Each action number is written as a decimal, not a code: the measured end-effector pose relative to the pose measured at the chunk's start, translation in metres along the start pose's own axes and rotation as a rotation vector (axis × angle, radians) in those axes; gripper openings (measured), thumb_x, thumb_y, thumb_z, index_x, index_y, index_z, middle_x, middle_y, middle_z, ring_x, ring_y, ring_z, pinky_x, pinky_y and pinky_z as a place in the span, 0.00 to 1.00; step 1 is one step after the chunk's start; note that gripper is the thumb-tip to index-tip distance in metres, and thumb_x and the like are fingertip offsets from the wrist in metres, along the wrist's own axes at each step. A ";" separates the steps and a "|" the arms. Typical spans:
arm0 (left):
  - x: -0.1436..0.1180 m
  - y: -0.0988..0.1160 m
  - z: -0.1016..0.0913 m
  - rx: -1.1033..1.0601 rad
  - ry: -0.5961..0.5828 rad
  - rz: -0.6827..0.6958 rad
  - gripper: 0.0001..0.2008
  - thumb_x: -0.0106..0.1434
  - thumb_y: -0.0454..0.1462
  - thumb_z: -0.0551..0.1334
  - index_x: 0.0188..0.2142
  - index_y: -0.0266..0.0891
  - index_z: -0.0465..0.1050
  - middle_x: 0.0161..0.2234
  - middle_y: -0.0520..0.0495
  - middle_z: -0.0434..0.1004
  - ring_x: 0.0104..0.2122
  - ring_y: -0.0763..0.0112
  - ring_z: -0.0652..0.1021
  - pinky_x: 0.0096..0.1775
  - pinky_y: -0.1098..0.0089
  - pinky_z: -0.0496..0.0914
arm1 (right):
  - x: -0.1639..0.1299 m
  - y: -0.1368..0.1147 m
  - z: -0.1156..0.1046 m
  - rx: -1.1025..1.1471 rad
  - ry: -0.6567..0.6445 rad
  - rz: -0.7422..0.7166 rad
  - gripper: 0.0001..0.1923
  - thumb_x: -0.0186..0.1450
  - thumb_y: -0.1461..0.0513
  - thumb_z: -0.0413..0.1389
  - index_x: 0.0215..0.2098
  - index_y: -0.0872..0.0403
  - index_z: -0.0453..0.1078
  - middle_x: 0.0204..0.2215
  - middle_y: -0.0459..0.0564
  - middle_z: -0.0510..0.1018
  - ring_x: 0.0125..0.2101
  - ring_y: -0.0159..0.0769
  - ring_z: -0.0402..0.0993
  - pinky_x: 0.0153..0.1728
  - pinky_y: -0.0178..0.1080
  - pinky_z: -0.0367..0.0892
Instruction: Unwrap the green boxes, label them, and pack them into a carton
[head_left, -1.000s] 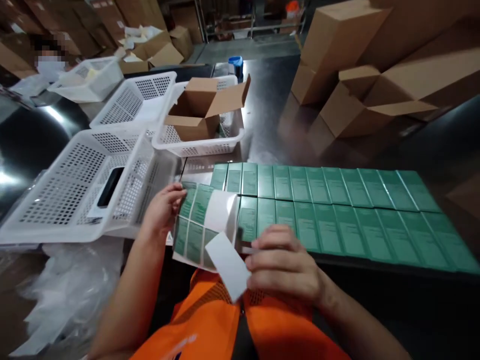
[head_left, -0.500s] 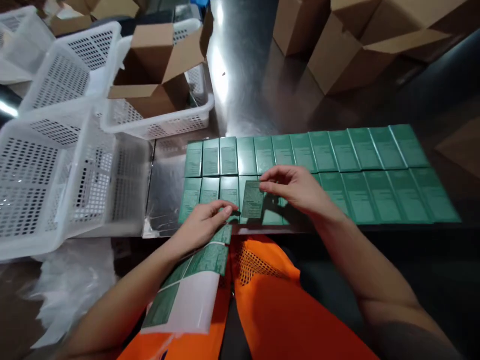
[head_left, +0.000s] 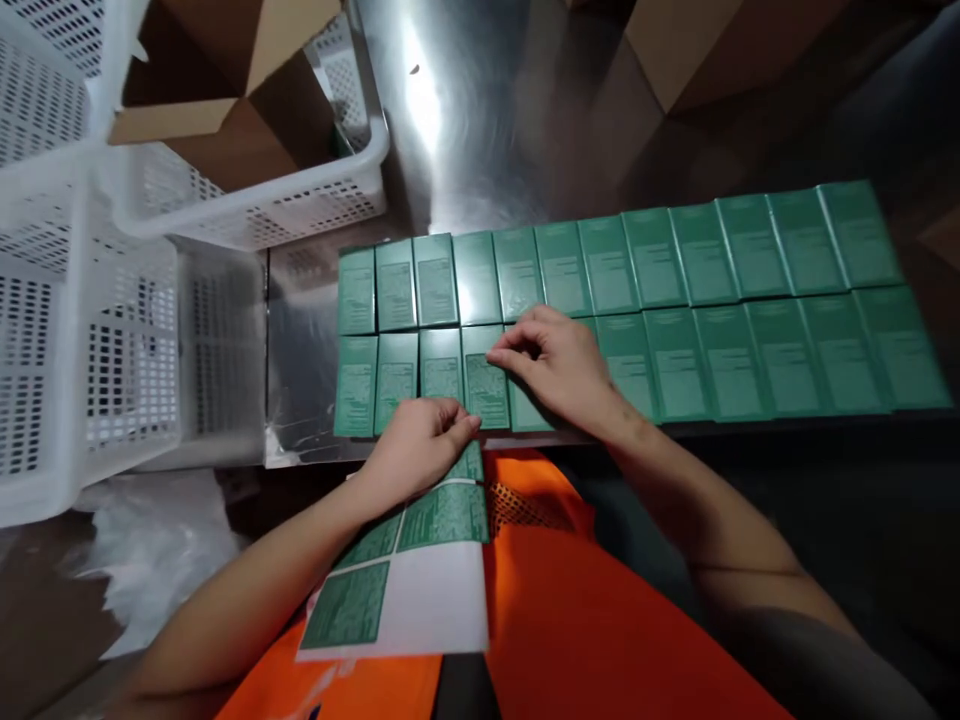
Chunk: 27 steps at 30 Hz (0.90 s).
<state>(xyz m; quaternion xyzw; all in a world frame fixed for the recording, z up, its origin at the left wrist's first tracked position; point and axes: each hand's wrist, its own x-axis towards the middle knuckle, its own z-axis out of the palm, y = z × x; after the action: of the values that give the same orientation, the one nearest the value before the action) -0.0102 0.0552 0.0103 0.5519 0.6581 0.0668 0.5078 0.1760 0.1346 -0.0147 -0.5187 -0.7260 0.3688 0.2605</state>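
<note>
- Your right-hand fingers (head_left: 517, 345) are curled down onto a green box (head_left: 486, 385) in the near row, tips pressing its top face as if smoothing a green sticker flat; they grip nothing, they only press.
- Your right hand (head_left: 559, 365) reaches in over the near row, so a few boxes beneath it are hidden.
- Your left hand (head_left: 420, 450) is loosely closed at the table's (head_left: 480, 120) near edge, thumb and fingers pinching the top of the sticker sheet (head_left: 409, 575), likely to keep it from sliding off.
- That sheet drapes over your orange vest (head_left: 600, 620); some green stickers sit on it, the rest is bare white backing.
- The boxes (head_left: 675, 300) lie in two tight rows, edge to edge, printed faces up, which leaves every top open to your fingers.
- White baskets (head_left: 75, 330) stand to your left; the far one holds an open cardboard carton (head_left: 217, 110).
</note>
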 end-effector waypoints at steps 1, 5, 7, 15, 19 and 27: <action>0.000 0.000 0.001 0.010 0.000 -0.006 0.19 0.64 0.48 0.56 0.22 0.40 0.64 0.18 0.56 0.59 0.21 0.73 0.60 0.27 0.70 0.52 | -0.001 0.000 0.001 -0.033 -0.007 0.000 0.02 0.62 0.63 0.66 0.31 0.52 0.80 0.33 0.46 0.76 0.29 0.31 0.68 0.33 0.37 0.60; 0.003 0.000 0.001 0.047 -0.002 -0.029 0.19 0.64 0.47 0.56 0.20 0.41 0.63 0.17 0.56 0.58 0.20 0.73 0.59 0.27 0.69 0.52 | -0.002 0.000 0.005 -0.115 -0.024 0.022 0.03 0.64 0.61 0.65 0.32 0.51 0.80 0.33 0.46 0.75 0.30 0.32 0.69 0.33 0.38 0.59; 0.004 0.002 0.000 0.052 -0.011 -0.040 0.19 0.63 0.47 0.56 0.20 0.41 0.63 0.16 0.56 0.57 0.20 0.73 0.59 0.27 0.69 0.52 | -0.002 -0.001 0.005 -0.131 -0.033 0.031 0.03 0.64 0.61 0.65 0.32 0.51 0.80 0.33 0.46 0.75 0.30 0.33 0.69 0.33 0.38 0.59; 0.011 0.008 -0.002 0.117 -0.030 -0.045 0.17 0.62 0.43 0.57 0.19 0.41 0.64 0.16 0.55 0.59 0.20 0.72 0.61 0.28 0.68 0.54 | -0.004 -0.002 0.006 -0.182 -0.035 0.046 0.03 0.64 0.61 0.64 0.33 0.51 0.79 0.34 0.47 0.75 0.30 0.34 0.70 0.32 0.38 0.59; 0.016 0.012 -0.001 0.266 -0.017 -0.025 0.14 0.62 0.39 0.57 0.20 0.41 0.68 0.18 0.52 0.65 0.22 0.69 0.66 0.29 0.67 0.54 | -0.004 -0.003 0.009 -0.199 0.011 0.037 0.04 0.62 0.60 0.66 0.34 0.52 0.76 0.37 0.48 0.76 0.29 0.34 0.70 0.32 0.39 0.60; -0.016 0.018 -0.031 0.139 0.490 0.087 0.20 0.69 0.50 0.56 0.36 0.40 0.80 0.22 0.52 0.74 0.23 0.70 0.71 0.28 0.70 0.59 | -0.018 -0.011 -0.001 0.281 0.018 0.125 0.19 0.61 0.53 0.65 0.47 0.51 0.71 0.34 0.47 0.77 0.29 0.33 0.72 0.31 0.37 0.67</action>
<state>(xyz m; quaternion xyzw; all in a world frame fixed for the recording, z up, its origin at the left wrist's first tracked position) -0.0229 0.0638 0.0466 0.5806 0.7402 0.1747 0.2906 0.1765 0.1154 -0.0054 -0.5245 -0.6311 0.4778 0.3136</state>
